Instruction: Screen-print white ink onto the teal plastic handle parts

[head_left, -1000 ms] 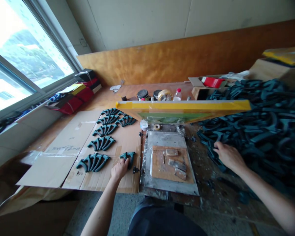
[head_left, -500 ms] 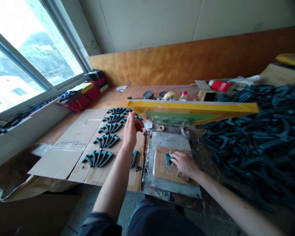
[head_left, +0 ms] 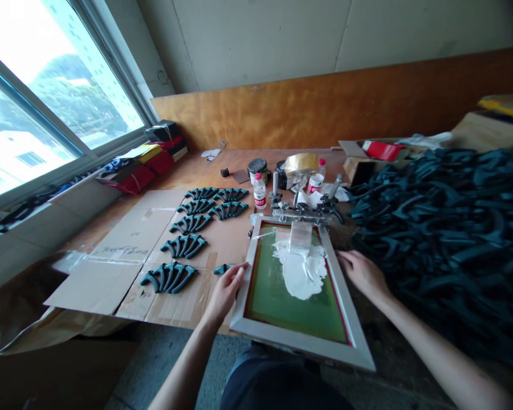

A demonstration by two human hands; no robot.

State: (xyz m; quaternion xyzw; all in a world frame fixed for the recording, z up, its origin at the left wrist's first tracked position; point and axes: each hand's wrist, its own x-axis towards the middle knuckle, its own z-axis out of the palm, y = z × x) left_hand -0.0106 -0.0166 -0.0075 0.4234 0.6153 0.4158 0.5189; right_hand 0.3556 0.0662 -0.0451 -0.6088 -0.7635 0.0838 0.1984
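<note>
A screen-printing frame (head_left: 357,330) lies lowered in front of me, with pale rails around a green mesh (head_left: 269,296). White ink (head_left: 303,279) is spread over the mesh's upper part, and a squeegee blade (head_left: 300,236) rests at the ink's far end. My left hand (head_left: 226,290) is closed on the left rail. On the opposite side, my right hand (head_left: 363,276) has its fingers at the right rail, the thumb partly hidden. The wooden block and the small dark green piece beneath the frame are out of sight. Hinge clamps (head_left: 301,212) hold the frame's far edge.
Dark green curved handles (head_left: 171,277) lie in fanned groups on cardboard (head_left: 123,250) to the left. A large heap of similar pieces (head_left: 436,245) fills the right. Behind the frame stand a bottle (head_left: 260,192), a lidded jar (head_left: 257,166) and a tape roll (head_left: 301,163).
The raised screen frame has swung down flat over the base. My right hand has left the dark green piece for the right rail; my left hand has come down to the left rail.
</note>
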